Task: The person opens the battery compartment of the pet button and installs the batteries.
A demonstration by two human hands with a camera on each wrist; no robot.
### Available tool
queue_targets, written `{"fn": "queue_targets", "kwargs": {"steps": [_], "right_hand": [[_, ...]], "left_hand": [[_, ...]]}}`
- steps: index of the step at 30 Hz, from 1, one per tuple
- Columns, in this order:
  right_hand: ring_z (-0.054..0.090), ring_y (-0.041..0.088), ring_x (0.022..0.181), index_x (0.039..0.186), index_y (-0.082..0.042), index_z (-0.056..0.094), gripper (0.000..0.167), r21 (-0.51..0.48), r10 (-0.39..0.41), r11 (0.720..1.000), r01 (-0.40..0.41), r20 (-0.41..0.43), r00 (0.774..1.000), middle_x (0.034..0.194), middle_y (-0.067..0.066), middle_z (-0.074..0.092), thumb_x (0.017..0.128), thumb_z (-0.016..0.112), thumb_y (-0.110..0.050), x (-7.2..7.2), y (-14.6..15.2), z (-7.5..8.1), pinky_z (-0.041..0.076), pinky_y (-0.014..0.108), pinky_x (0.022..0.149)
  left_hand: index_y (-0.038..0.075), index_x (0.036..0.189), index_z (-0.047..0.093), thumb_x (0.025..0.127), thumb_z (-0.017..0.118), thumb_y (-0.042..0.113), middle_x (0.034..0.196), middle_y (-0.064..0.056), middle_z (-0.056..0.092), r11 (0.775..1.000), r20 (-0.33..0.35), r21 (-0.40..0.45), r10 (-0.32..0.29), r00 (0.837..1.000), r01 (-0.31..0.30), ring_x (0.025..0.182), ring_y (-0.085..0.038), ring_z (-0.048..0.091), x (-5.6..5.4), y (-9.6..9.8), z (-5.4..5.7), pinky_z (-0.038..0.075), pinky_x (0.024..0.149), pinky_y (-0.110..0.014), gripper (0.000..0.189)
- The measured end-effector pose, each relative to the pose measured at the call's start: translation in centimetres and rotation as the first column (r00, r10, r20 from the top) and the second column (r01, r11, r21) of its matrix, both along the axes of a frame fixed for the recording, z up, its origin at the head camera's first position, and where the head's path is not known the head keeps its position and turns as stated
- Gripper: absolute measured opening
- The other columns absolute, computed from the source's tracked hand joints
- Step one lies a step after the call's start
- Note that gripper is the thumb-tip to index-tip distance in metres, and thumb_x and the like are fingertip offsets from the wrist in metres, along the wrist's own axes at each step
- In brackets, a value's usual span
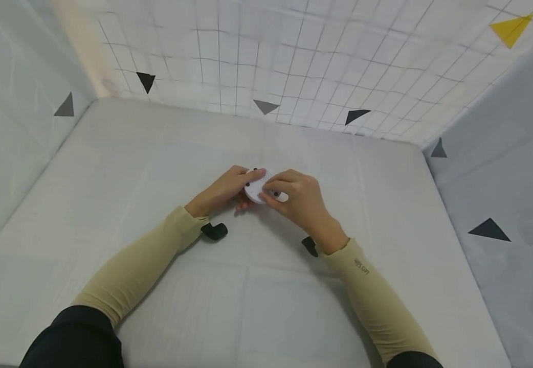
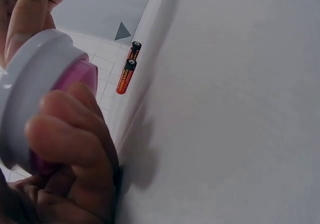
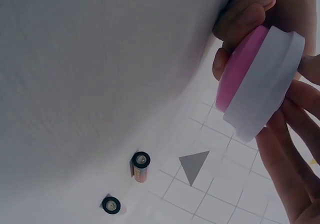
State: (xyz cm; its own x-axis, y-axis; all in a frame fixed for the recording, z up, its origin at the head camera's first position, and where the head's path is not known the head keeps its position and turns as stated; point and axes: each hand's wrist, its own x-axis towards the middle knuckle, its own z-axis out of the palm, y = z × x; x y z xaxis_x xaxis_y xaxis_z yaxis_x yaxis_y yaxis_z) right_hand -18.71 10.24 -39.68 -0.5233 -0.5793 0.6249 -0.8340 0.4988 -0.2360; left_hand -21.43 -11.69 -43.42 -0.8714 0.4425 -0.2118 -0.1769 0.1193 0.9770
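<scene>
A round device (image 1: 253, 194) has a white back with small holes and several black dots. Its other side is pink, as the left wrist view shows along the device's edge (image 2: 30, 79). My left hand (image 1: 222, 190) grips it from the left, thumb over the white face and fingers curled beneath the pink side. From the right, my right hand (image 1: 301, 199) has its thumb and fingertips at the white face, pinching near its right edge. Whatever lies between those fingertips is mostly hidden. The device is held tilted over the white table.
Two AA-type batteries with black ends stand on the table beyond the hands; one battery (image 2: 126, 76) is red and black, and the other battery (image 3: 111, 205) stands beside it. A gridded white wall (image 1: 257, 56) with triangle markers closes the back, and pale side walls flank the table (image 1: 193, 306).
</scene>
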Motion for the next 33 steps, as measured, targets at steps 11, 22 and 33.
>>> {"fn": "queue_targets", "kwargs": {"steps": [11,22,33], "right_hand": [[0.075,0.019,0.087,0.091,-0.009,0.085,0.011,0.026,-0.023,0.999,0.023,0.009,1.000,0.091,0.001,0.081,0.085,0.088,-0.018,0.37,-0.15,0.15,0.062,0.035,0.076],[0.075,0.020,0.085,0.089,-0.009,0.083,0.011,0.037,-0.015,0.999,0.017,-0.037,0.999,0.088,0.002,0.079,0.084,0.088,-0.018,0.39,-0.22,-0.11,0.063,0.036,0.074],[0.073,0.020,0.079,0.085,-0.008,0.081,0.008,0.037,-0.020,0.999,0.023,-0.077,0.997,0.082,0.003,0.076,0.083,0.086,-0.015,0.53,-0.53,0.05,0.062,0.035,0.069]], "left_hand": [[0.002,0.091,0.074,0.105,0.060,0.054,0.063,-0.008,0.063,1.000,-0.011,-0.009,-0.011,1.000,0.011,0.047,-0.016,0.051,0.22,0.14,0.05,0.042,0.044,-0.026,0.055],[0.002,0.091,0.073,0.105,0.059,0.054,0.062,-0.008,0.063,1.000,-0.014,-0.004,-0.012,1.000,0.012,0.046,-0.016,0.051,0.16,0.10,-0.35,0.042,0.044,-0.026,0.056],[0.002,0.086,0.073,0.105,0.060,0.054,0.061,-0.008,0.062,1.000,-0.042,-0.009,-0.025,0.999,0.024,0.045,-0.016,0.050,0.10,0.10,-0.10,0.041,0.042,-0.027,0.057]]}}
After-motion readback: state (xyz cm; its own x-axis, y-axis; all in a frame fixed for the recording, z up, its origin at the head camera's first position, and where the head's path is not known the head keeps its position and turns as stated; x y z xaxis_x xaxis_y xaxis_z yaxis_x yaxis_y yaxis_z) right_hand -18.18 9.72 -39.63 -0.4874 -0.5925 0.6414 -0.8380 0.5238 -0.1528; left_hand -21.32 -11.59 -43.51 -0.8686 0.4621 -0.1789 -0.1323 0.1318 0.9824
